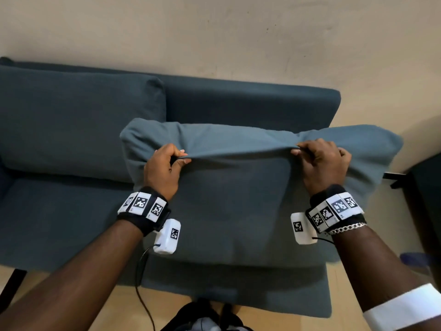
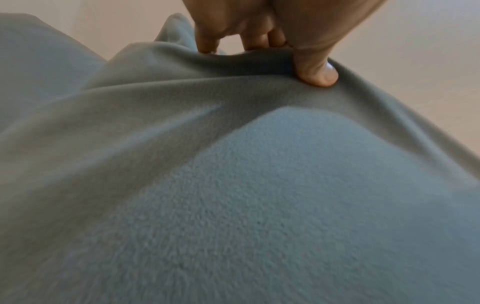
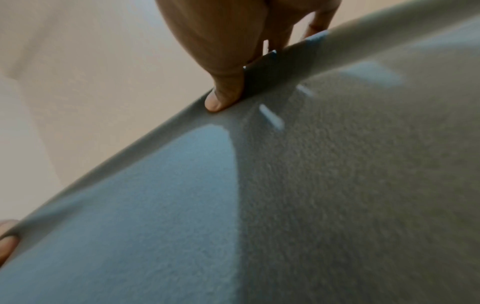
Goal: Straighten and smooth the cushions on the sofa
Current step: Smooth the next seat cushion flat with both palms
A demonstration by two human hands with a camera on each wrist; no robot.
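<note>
Floor: pale wood under the sofa's front edge; a black cable [image 1: 140,280] hangs from the left wrist unit toward it. Head view only.
Wrists: each carries a black band with white coded tags; a chain bracelet [image 1: 346,228] sits on the right one. Neither wrist camera shows these.
Loose cushion [image 1: 233,206]: blue-grey, held up in front of the sofa's right half, its upper edge stretched into 1 taut ridge between the 2 hands, lower part hanging down over the seat.
Left hand [image 1: 164,167]: fingers curled, thumb [image 2: 318,67] pressed on the near face, pinching the cushion's top edge. The left wrist view shows fingertips tucked behind the fold and creases fanning away to the left; the head view shows only knuckles.
Right hand [image 1: 322,161]: curled the same way, pinching the same edge further right. The right wrist view shows its thumb [image 3: 223,96] flat on the ridge, and the other hand's fingertip at the frame's lower left.
Sofa [image 1: 59,223]: dark blue; seat beneath and behind the held cushion.
Back cushion [image 1: 78,123]: leans against the backrest on the left half, well apart from both hands.
Wall [image 1: 238,32]: beige, scuffed, directly behind the sofa.
</note>
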